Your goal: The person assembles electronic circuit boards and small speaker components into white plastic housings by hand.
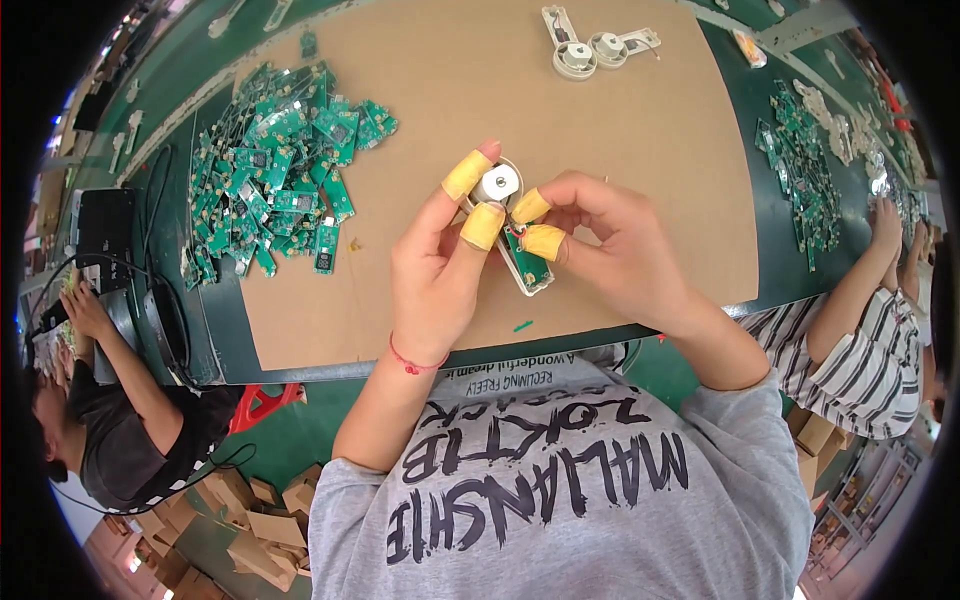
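A white handheld-fan housing (523, 282) is held above the brown sheet by my left hand (438, 262), thumb and forefinger at its round head. The white motor (502, 182) sits in that head. A green circuit board (534, 266) lies in the handle half. My right hand (612, 238) is closed in a pinch at thin red and dark wires (518, 230) beside the motor; its fingertips partly cover them. Yellow tape wraps the thumb and forefinger of each hand.
A heap of green circuit boards (285, 170) covers the table's left side. Two white fan housings with motors (575, 58) lie at the back right. More boards (805, 190) are at the far right. One person sits at left, another at right. A green scrap (523, 326) lies near the front edge.
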